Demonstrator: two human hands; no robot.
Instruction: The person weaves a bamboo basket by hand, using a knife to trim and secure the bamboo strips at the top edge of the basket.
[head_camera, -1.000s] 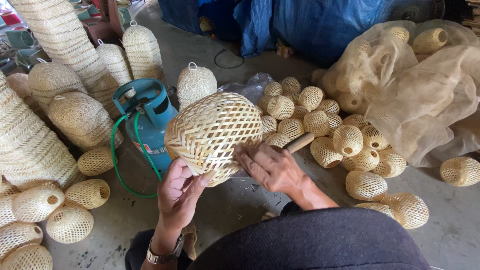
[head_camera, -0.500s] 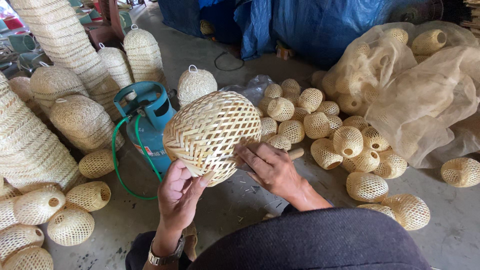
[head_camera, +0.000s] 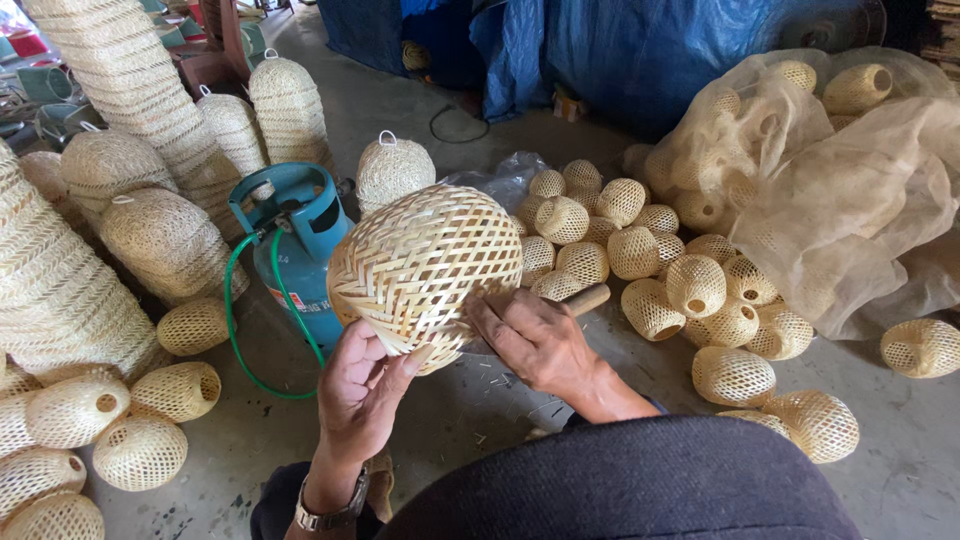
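Observation:
I hold a large woven bamboo dome shade (head_camera: 425, 265) in front of me, above the concrete floor. My left hand (head_camera: 365, 385) grips its lower rim from below, fingers curled over the edge. On the shade's right underside rests my right hand (head_camera: 530, 340), and a wooden handle (head_camera: 588, 298) sticks out from behind that hand. A wristwatch shows on my left wrist.
A blue gas cylinder (head_camera: 295, 250) with a green hose stands just behind the shade. Stacks of woven shades (head_camera: 130, 90) rise at the left. Several small woven balls (head_camera: 640, 255) lie at the right, beside a net bag (head_camera: 840, 190) full of more. A blue tarp hangs behind.
The shade has turned slightly in my hands and shifted a little. Both hands keep their places on it.

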